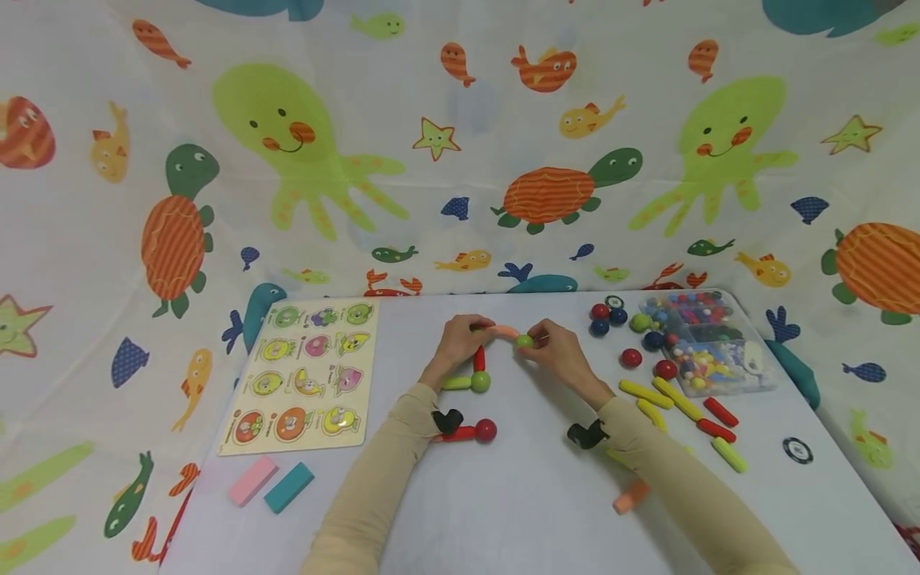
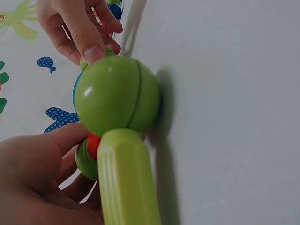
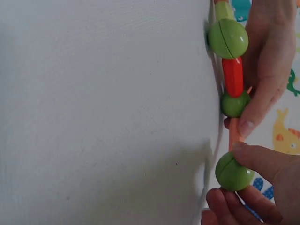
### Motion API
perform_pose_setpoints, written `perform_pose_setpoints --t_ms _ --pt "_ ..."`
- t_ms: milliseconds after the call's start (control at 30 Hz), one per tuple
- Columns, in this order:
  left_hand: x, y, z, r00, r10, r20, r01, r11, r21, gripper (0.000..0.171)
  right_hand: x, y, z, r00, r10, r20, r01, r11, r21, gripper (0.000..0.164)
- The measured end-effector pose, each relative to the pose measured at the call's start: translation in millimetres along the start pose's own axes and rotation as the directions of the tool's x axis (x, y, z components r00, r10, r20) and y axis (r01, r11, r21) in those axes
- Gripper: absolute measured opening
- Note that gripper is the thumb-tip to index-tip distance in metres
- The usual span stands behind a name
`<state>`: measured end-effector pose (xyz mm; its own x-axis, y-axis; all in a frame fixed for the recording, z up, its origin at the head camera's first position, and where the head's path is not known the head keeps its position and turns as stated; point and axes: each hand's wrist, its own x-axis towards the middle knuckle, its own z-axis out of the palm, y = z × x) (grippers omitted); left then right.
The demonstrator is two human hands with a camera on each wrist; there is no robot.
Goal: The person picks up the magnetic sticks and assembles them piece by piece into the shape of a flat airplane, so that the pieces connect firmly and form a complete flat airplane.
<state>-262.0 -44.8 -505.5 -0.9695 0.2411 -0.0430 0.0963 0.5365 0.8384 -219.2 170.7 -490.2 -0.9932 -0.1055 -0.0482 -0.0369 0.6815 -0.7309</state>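
Observation:
My right hand [image 1: 561, 351] pinches a green ball [image 1: 524, 340] between thumb and fingers. That ball sits on one end of an orange stick [image 1: 501, 331]. At the stick's other end, my left hand [image 1: 458, 342] holds a second green ball [image 3: 234, 104], which its fingers partly cover in the head view. A red stick [image 3: 233, 77] runs from this ball to a third green ball [image 2: 117, 93], and a yellow-green stick [image 2: 126, 178] joins there. Nearer the body, a red ball [image 1: 485, 431] is on another red stick [image 1: 460, 434], partly behind the left wrist.
A fruit puzzle board [image 1: 228, 449] lies at left, with pink [image 1: 253, 481] and teal [image 1: 289, 487] blocks before it. Yellow sticks [image 1: 645, 394], red sticks [image 1: 721, 411] and loose balls [image 1: 631, 358] lie right, near a bead box [image 1: 765, 375]. A patterned curtain [image 1: 460, 263] borders the table's back.

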Motion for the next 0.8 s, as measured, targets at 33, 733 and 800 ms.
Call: perform_pose_setpoints --t_ms 33,733,800 --pt "-0.2 0.2 0.1 1.0 0.006 -0.001 -0.006 1.0 0.002 0.036 0.2 -0.2 0.5 1.0 0.003 0.001 -0.003 1.0 -0.004 0.039" --pt "-2.9 2.9 -1.8 0.999 -0.045 0.031 0.045 0.999 -0.005 0.035 3.4 1.2 3.4 1.0 0.03 0.003 -0.03 0.999 -0.015 0.042" --pt "-3.3 1.7 -2.8 0.999 -0.043 0.015 0.043 0.999 -0.005 0.036 3.7 2.0 0.6 0.999 0.037 0.008 -0.037 0.999 -0.009 0.044"
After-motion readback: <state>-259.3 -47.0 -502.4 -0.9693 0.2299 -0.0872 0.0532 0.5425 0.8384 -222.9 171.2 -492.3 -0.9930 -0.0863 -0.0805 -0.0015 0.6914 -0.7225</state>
